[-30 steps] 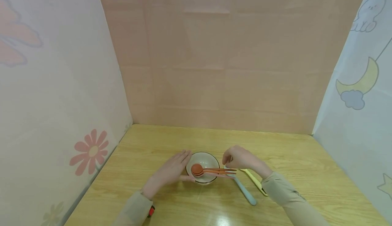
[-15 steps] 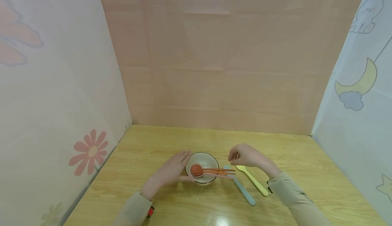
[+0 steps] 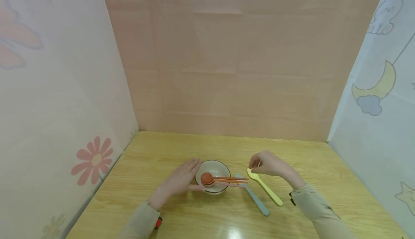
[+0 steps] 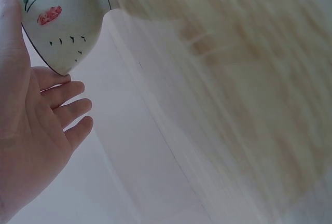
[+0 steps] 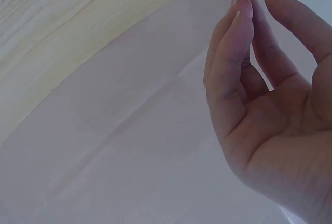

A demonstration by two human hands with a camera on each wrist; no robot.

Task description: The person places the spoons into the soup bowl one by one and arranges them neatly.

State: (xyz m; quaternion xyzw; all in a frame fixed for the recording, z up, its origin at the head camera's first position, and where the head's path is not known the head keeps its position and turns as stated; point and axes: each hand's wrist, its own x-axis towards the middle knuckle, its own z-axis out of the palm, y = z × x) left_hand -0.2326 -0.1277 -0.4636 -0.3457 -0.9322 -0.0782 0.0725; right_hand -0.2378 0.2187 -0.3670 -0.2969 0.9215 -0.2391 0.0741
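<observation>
**Left hand [image 3: 176, 181] along the bowl [image 3: 215, 167], right hand [image 3: 267, 164] at the yellow spoon [image 3: 270, 192]**

We see the left hand with its fingers extended against the bowl's left side, its thumb at the near-left rim. The right hand, well to the right of the bowl, holds nothing: its fingers bend loosely and its thumb stands apart. In the head view its fingertips overlap the yellow spoon's head; we cannot tell whether they touch it. Inside the dark-rimmed, painted bowl rest the heads of orange spoons [image 3: 206, 178], their handles reaching past its right rim, a pink handle [image 3: 230, 185] alongside. Beneath those handle ends, just right of the bowl, a blue spoon [image 3: 257, 201] slants across the wood-grain tabletop [image 3: 175, 217], between bowl and yellow spoon. Well beyond the bowl hangs a creased beige backdrop [image 3: 227, 52].
</observation>
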